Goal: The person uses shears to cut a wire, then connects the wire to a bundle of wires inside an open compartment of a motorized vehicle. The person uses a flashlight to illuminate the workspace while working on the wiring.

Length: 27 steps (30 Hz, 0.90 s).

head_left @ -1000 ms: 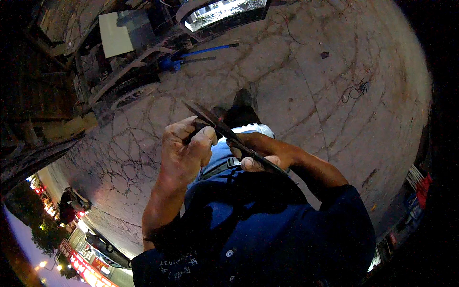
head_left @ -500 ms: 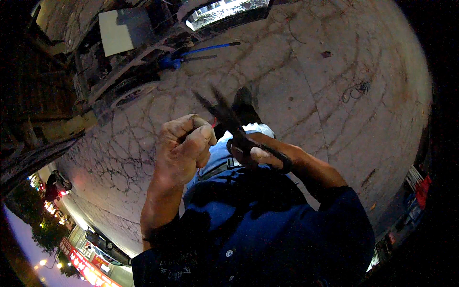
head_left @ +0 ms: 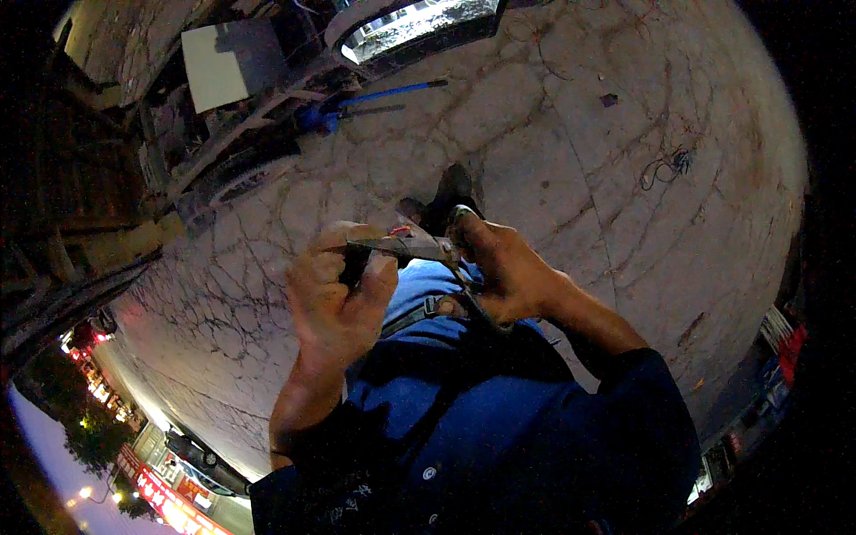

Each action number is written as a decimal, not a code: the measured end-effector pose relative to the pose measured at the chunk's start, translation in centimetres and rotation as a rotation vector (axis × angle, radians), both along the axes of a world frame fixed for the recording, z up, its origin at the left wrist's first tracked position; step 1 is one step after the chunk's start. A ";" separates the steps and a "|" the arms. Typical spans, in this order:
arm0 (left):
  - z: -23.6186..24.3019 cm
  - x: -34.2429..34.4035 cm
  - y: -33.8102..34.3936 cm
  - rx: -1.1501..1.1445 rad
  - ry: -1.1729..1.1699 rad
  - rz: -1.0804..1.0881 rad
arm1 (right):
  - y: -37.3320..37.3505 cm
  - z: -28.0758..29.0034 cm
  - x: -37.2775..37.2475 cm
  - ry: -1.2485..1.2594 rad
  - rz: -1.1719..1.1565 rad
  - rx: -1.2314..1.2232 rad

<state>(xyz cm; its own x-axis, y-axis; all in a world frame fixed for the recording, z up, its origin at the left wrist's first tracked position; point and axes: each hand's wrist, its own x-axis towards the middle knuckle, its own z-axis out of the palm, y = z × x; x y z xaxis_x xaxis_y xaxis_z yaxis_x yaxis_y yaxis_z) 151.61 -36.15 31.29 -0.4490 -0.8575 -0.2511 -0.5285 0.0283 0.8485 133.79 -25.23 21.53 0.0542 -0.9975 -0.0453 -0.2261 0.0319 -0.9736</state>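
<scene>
Scissors, in right hand (blades apart)

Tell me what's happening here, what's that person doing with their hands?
A person is standing on cracked ground, and their right hand is holding dark scissors with the blades spread apart. Their left hand is curled up right by the blades. A tiny bit of red shows there, but it's too small to tell what it is.

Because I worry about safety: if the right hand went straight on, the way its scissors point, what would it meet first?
Probably the left hand: the scissors overlap it in the picture, but the real depth is unclear.
</scene>
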 end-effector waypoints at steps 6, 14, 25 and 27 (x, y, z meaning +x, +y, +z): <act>-0.1 -1.0 1.1 -0.195 -0.039 -0.058 | -0.3 1.9 -0.1 -0.045 0.082 0.135; 0.3 -1.7 -0.2 -0.392 -0.087 -0.165 | -0.8 1.3 0.1 -0.441 0.205 0.142; 0.2 -1.1 -2.1 -0.012 0.096 -0.129 | -0.9 1.1 -0.4 -0.631 0.429 0.254; 0.2 -1.1 -2.2 0.083 0.105 -0.097 | -0.7 0.6 -0.3 -0.642 0.410 0.266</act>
<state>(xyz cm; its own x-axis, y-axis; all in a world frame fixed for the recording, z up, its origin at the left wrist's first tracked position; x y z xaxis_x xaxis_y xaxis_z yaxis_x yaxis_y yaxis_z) 150.56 -38.31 31.45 -0.5559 -0.7873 -0.2668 -0.4351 0.0022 0.9004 133.51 -25.90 22.14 0.5100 -0.8526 -0.1138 0.3308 0.3165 -0.8891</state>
